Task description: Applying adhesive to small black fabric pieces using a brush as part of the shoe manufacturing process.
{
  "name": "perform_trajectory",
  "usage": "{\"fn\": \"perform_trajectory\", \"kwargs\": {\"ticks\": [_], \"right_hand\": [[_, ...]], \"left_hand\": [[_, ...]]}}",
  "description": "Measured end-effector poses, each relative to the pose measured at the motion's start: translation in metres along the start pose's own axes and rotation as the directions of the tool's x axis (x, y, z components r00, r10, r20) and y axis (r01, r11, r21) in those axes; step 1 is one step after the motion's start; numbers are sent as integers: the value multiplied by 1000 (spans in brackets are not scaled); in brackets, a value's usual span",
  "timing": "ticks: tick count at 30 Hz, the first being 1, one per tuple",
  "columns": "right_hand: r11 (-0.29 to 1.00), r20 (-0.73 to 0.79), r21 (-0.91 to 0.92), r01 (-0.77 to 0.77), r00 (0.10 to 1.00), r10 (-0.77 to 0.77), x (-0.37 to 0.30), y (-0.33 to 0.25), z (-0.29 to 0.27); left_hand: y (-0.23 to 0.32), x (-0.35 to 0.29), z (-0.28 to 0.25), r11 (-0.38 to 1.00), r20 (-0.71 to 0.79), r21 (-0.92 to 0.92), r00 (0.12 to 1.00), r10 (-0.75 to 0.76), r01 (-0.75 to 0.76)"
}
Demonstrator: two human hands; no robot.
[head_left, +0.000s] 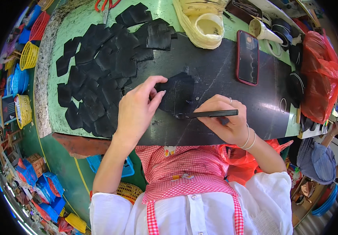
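A small dark stack of flat black pieces point(181, 93) lies in front of me on a black mat point(212, 70). My left hand point(139, 103) holds its left edge between thumb and index finger. In my right hand point(225, 119) is a slim black pen-shaped tool point(218, 113), lying almost level and pointing left. Its tip meets the lower edge of the stack; whether it ends in a nib or a brush I cannot tell. Left of my left hand spreads a heap of similar black pieces point(112, 58), many overlapping.
Red-handled scissors point(105, 11) lie behind the heap. A yellowish container in a plastic bag point(206, 29) stands at the back, with a phone in a red case point(248, 58) to its right. A red plastic bag point(320, 78) sits far right. Another person point(321, 156) is beyond it.
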State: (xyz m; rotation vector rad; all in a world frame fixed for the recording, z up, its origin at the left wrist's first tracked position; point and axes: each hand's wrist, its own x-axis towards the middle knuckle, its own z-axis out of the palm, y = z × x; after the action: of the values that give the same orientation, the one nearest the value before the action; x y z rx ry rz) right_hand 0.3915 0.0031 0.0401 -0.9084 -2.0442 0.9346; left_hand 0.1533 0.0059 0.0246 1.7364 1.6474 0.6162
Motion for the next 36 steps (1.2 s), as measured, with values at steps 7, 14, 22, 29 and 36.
{"fn": "perform_trajectory", "kwargs": {"ticks": [7, 14, 22, 29, 36], "right_hand": [[959, -195, 173, -226, 946, 259, -15, -2, -28], [991, -138, -131, 11, 990, -29, 25, 6, -11], [943, 59, -219, 250, 968, -243, -3, 12, 12], [914, 88, -312, 259, 966, -244, -29, 3, 19], [920, 250, -171, 352, 919, -305, -9, -2, 10]], "left_hand": [[-14, -17, -40, 884, 68, -403, 971, -228, 236], [-2, -6, -29, 998, -141, 11, 988, 56, -55], [4, 6, 0, 995, 64, 47, 994, 84, -87], [6, 6, 1, 995, 36, 77, 997, 66, -69], [8, 2, 6, 953, -79, 246, 977, 200, -175]]}}
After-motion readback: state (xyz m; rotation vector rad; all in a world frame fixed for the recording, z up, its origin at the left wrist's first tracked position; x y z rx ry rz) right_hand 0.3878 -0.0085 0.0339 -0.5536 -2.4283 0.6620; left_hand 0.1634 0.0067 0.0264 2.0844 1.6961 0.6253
